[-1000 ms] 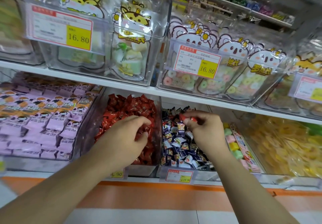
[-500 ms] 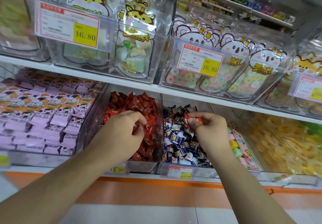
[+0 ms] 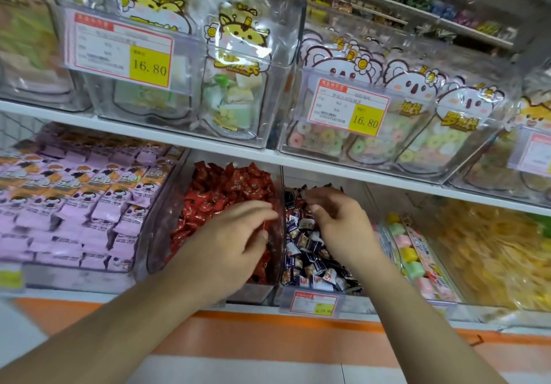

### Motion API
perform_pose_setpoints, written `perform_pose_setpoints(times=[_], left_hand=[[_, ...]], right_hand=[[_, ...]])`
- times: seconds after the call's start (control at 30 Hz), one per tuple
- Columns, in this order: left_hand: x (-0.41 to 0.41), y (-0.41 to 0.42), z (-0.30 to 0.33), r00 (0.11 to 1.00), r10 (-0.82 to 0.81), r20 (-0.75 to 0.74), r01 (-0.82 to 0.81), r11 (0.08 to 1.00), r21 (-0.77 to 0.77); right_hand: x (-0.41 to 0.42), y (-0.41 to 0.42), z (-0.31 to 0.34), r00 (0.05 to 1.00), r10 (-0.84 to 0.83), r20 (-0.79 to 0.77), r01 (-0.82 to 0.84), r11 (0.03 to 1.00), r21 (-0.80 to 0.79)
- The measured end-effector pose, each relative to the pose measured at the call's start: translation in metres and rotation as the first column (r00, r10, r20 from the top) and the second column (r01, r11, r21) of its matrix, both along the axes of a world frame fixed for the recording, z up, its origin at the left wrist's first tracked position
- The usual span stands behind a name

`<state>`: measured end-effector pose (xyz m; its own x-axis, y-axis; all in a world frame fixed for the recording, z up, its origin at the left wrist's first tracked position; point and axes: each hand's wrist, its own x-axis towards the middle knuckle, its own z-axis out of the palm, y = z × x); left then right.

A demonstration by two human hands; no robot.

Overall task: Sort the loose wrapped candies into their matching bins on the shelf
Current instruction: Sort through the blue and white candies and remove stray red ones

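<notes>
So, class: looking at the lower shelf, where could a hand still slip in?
Bare room shows at the red candy bin's clear left front wall. The dark-wrapped candy bin is crowded, both hands at its divider.

The left hand [image 3: 235,243] lies in the left bin [image 3: 167,219], the right hand [image 3: 337,219] in the bin [image 3: 310,300] just right of its fingers; a divider [image 3: 280,192] stands between.

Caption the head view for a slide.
Left hand over the red candy bin, right hand over the dark-wrapped candy bin beside it.
</notes>
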<state>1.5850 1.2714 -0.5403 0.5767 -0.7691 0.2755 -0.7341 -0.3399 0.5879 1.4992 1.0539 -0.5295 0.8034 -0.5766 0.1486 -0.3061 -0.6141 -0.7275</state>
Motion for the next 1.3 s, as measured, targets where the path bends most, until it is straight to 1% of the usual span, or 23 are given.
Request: perform_pose_setpoints(times=[0.1, 0.17, 0.23, 0.3, 0.37, 0.5, 0.6, 0.7, 0.77, 0.8, 0.87, 0.93, 0.97, 1.03, 1.13, 1.2, 1.23, 1.3], left_hand=[[-0.008, -0.01, -0.011, 0.995, -0.097, 0.019, 0.095, 0.993, 0.074], [-0.011, -0.014, -0.017, 0.994, -0.105, 0.013, 0.103, 0.992, 0.073], [-0.01, -0.017, -0.02, 0.995, -0.1, 0.026, 0.098, 0.994, 0.051], [-0.006, -0.018, -0.02, 0.994, -0.099, 0.034, 0.098, 0.994, 0.038], [-0.001, -0.018, -0.021, 0.994, -0.108, 0.021, 0.108, 0.994, 0.022], [0.004, -0.018, -0.025, 0.991, -0.133, 0.006, 0.133, 0.991, 0.01], [0.003, -0.019, -0.024, 0.992, -0.123, 0.004, 0.123, 0.992, 0.013], [0.002, -0.02, -0.021, 0.995, -0.102, -0.016, 0.102, 0.995, 0.0], [-0.001, -0.02, -0.016, 0.997, -0.07, -0.03, 0.069, 0.997, -0.018], [-0.002, -0.019, -0.014, 0.998, -0.045, -0.043, 0.043, 0.999, -0.031], [-0.005, -0.019, -0.008, 0.995, 0.028, -0.092, -0.034, 0.998, -0.062], [-0.007, -0.019, -0.002, 0.979, 0.08, -0.189, -0.101, 0.989, -0.104], [-0.007, -0.018, 0.002, 0.966, 0.088, -0.242, -0.122, 0.984, -0.13], [-0.007, -0.017, 0.007, 0.944, 0.078, -0.321, -0.139, 0.975, -0.172], [0.002, -0.009, 0.007, 0.945, 0.118, -0.304, -0.18, 0.966, -0.185], [0.012, -0.003, 0.004, 0.944, 0.228, -0.239, -0.263, 0.956, -0.126], [0.016, -0.001, 0.002, 0.944, 0.282, -0.174, -0.3, 0.95, -0.087], [0.018, 0.001, -0.001, 0.948, 0.315, -0.055, -0.315, 0.949, 0.0]], right_hand=[[0.008, -0.01, -0.009, 0.995, -0.002, -0.1, -0.015, 0.985, -0.173], [0.018, -0.018, -0.014, 0.987, 0.016, -0.161, -0.061, 0.958, -0.279], [0.029, -0.027, -0.02, 0.968, 0.041, -0.249, -0.129, 0.928, -0.35], [0.037, -0.035, -0.024, 0.936, 0.041, -0.349, -0.173, 0.918, -0.357], [0.042, -0.038, -0.026, 0.923, 0.022, -0.383, -0.154, 0.935, -0.318], [0.039, -0.044, -0.03, 0.967, -0.039, -0.253, -0.047, 0.945, -0.324], [0.03, -0.039, -0.027, 0.977, -0.065, -0.201, 0.011, 0.965, -0.261], [0.018, -0.031, -0.013, 0.993, -0.113, -0.031, 0.101, 0.961, -0.256], [0.009, -0.023, -0.003, 0.99, -0.118, 0.076, 0.13, 0.977, -0.172], [0.004, -0.017, 0.001, 0.988, -0.117, 0.098, 0.129, 0.983, -0.128], [-0.003, -0.004, 0.006, 0.991, -0.081, 0.11, 0.079, 0.997, 0.018], [-0.011, 0.013, 0.012, 0.99, 0.005, 0.138, -0.032, 0.98, 0.197], [-0.015, 0.022, 0.016, 0.988, 0.055, 0.145, -0.09, 0.964, 0.25], [-0.017, 0.037, 0.021, 0.978, 0.136, 0.156, -0.178, 0.939, 0.296], [-0.016, 0.041, 0.021, 0.972, 0.174, 0.155, -0.216, 0.922, 0.32], [-0.017, 0.032, 0.017, 0.984, 0.111, 0.142, -0.15, 0.941, 0.305], [-0.017, 0.026, 0.015, 0.99, 0.07, 0.119, -0.099, 0.962, 0.255], [-0.017, 0.013, 0.009, 0.999, 0.02, 0.038, -0.022, 0.997, 0.069]])
